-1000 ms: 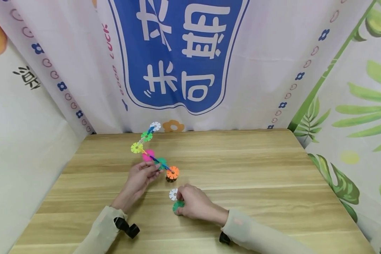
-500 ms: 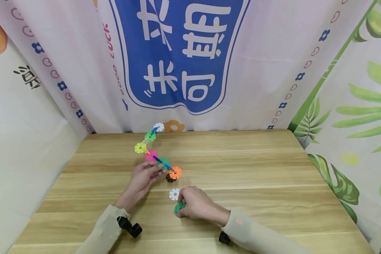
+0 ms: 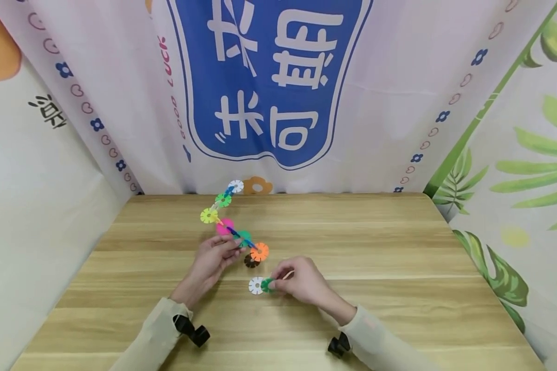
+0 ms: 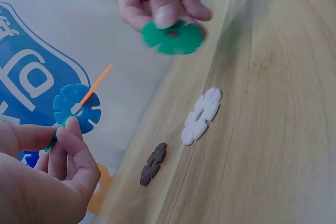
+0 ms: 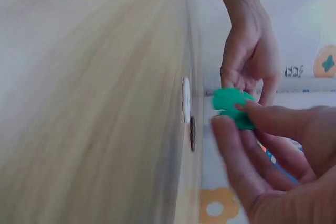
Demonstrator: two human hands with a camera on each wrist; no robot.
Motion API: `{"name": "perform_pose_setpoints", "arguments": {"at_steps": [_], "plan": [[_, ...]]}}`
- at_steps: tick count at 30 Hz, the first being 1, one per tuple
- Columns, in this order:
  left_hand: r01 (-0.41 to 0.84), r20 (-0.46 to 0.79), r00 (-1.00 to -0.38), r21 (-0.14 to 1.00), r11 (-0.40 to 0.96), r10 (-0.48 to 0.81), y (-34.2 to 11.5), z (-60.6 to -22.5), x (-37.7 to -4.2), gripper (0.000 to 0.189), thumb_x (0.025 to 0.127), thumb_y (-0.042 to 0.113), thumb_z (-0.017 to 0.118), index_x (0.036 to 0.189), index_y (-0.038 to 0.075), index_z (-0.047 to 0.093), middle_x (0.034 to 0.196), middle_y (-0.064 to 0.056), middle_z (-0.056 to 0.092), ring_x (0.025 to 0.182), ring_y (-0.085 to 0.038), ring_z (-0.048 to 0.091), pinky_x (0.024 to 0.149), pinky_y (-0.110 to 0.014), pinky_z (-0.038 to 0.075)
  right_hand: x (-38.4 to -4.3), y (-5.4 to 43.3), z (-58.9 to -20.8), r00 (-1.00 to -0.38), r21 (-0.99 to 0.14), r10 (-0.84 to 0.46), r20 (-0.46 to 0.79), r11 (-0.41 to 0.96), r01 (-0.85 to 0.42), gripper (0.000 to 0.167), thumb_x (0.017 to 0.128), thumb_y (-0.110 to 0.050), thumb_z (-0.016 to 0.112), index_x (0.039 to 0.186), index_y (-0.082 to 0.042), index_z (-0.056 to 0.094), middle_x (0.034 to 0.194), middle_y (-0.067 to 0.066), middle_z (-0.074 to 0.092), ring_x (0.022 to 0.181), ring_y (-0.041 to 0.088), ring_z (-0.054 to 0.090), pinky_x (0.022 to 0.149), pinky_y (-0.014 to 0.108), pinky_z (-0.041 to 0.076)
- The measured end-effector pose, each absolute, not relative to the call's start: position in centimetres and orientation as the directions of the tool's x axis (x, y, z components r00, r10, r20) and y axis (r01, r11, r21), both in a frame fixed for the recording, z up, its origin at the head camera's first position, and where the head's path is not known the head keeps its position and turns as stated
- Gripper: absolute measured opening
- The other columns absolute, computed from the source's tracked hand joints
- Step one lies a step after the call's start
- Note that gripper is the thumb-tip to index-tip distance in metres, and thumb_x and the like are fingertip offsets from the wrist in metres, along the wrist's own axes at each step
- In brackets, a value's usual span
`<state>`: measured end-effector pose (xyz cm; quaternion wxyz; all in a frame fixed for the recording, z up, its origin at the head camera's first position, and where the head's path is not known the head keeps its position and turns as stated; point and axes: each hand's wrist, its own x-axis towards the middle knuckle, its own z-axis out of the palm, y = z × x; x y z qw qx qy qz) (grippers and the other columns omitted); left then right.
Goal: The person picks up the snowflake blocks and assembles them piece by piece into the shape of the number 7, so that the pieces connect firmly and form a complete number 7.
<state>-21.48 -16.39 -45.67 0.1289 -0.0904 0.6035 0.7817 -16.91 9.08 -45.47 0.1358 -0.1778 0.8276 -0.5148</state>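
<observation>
My left hand (image 3: 213, 260) pinches a teal snowflake disc (image 3: 245, 238) in a chain of slotted plastic discs held up over the table. The chain includes a pink disc (image 3: 225, 225), a yellow disc (image 3: 205, 216), a light green disc (image 3: 220, 202) and a white disc at its far tip. Its near end carries an orange disc (image 3: 262, 255), edge-on beside a blue disc (image 4: 62, 109) in the left wrist view. Between thumb and fingers, my right hand (image 3: 301, 283) pinches a loose green disc (image 4: 184, 45), raised above the table.
A loose white disc (image 4: 211, 103) and a dark brown disc (image 4: 152, 167) lie flat on the wooden table (image 3: 376, 247), between the hands. A printed curtain (image 3: 376, 129) hangs behind the table's far edge.
My right hand has picked the green disc up from the table beside the white one and moved it up and slightly right. My left hand with the chain has shifted slightly right in view.
</observation>
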Motion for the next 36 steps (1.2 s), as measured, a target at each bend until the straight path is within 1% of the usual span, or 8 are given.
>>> {"name": "perform_pose_setpoints", "arguments": {"at_steps": [2,5,8,11,15,20,30,36], "plan": [[-0.311,-0.298,-0.95,0.918,-0.246,0.089,-16.3,-45.7,-21.5,0.02,0.102,0.003,0.064,0.121,0.001,0.058,0.099,-0.001,0.076,0.091,-0.012,0.075,0.096,-0.026,0.063,-17.1,9.4,-45.6,-0.924,-0.919,-0.383,-0.004,0.365,-0.147,0.007,0.087,-0.004,0.082,0.093,-0.002,0.078,0.088,0.009,0.077,0.072,0.019,0.073,0.064,0.032,0.066],[-0.31,-0.297,-0.951,0.919,-0.243,0.092,-16.1,-45.7,-21.5,0.019,0.102,0.003,0.064,0.12,0.002,0.058,0.098,0.0,0.077,0.09,-0.011,0.075,0.095,-0.026,0.063,-17.3,9.7,-45.7,-0.953,-0.937,-0.302,0.029,0.323,-0.131,0.009,0.087,-0.002,0.081,0.094,-0.001,0.077,0.091,0.013,0.077,0.074,0.019,0.075,0.066,0.029,0.066],[-0.312,-0.298,-0.95,0.919,-0.241,0.091,-16.0,-45.6,-21.5,0.018,0.102,0.004,0.065,0.119,0.003,0.059,0.097,0.0,0.077,0.09,-0.012,0.075,0.095,-0.026,0.064,-17.4,9.8,-45.8,-0.97,-0.939,-0.234,0.066,0.315,-0.14,0.008,0.086,-0.001,0.082,0.092,-0.002,0.077,0.091,0.013,0.079,0.074,0.015,0.074,0.064,0.021,0.064],[-0.312,-0.298,-0.95,0.921,-0.235,0.093,-15.9,-45.6,-21.5,0.018,0.102,0.004,0.065,0.119,0.003,0.059,0.098,0.001,0.076,0.092,-0.012,0.075,0.095,-0.026,0.063,-17.4,9.8,-45.9,-0.975,-0.934,-0.195,0.108,0.316,-0.167,0.006,0.086,0.0,0.082,0.089,-0.002,0.077,0.089,0.013,0.079,0.072,0.012,0.073,0.06,0.019,0.062],[-0.309,-0.296,-0.951,0.921,-0.238,0.089,-15.8,-45.5,-21.5,0.017,0.101,0.004,0.065,0.118,0.003,0.059,0.099,0.0,0.075,0.092,-0.013,0.074,0.095,-0.026,0.063,-17.4,9.8,-45.9,-0.973,-0.924,-0.168,0.156,0.324,-0.204,0.006,0.085,-0.001,0.083,0.086,-0.003,0.077,0.085,0.012,0.078,0.068,0.009,0.069,0.056,0.018,0.059],[-0.306,-0.295,-0.952,0.921,-0.239,0.084,-15.7,-45.5,-21.5,0.015,0.101,0.003,0.065,0.116,0.003,0.06,0.098,-0.001,0.074,0.092,-0.014,0.075,0.094,-0.026,0.064,-17.5,9.7,-46.1,-0.972,-0.92,-0.156,0.178,0.323,-0.22,0.007,0.084,-0.002,0.085,0.085,-0.004,0.078,0.083,0.011,0.078,0.067,0.01,0.068,0.055,0.017,0.057],[-0.313,-0.291,-0.949,0.914,-0.26,0.12,-15.3,-45.5,-21.2,0.011,0.1,0.001,0.065,0.109,0.004,0.059,0.098,-0.001,0.072,0.088,-0.013,0.071,0.091,-0.024,0.063,-17.2,9.2,-46.0,-0.965,-0.922,-0.122,0.233,0.287,-0.259,0.007,0.084,-0.002,0.084,0.081,-0.007,0.08,0.079,0.009,0.079,0.063,0.006,0.067,0.055,0.019,0.058],[-0.361,-0.328,-0.932,0.882,-0.303,0.156,-15.4,-45.6,-20.9,0.008,0.102,0.001,0.062,0.102,0.007,0.056,0.101,-0.003,0.07,0.094,-0.015,0.071,0.094,-0.024,0.062,-17.0,9.1,-45.7,-0.961,-0.926,-0.075,0.267,0.257,-0.277,0.008,0.084,0.0,0.083,0.079,-0.006,0.079,0.079,0.01,0.079,0.063,0.007,0.068,0.055,0.021,0.06]]}}
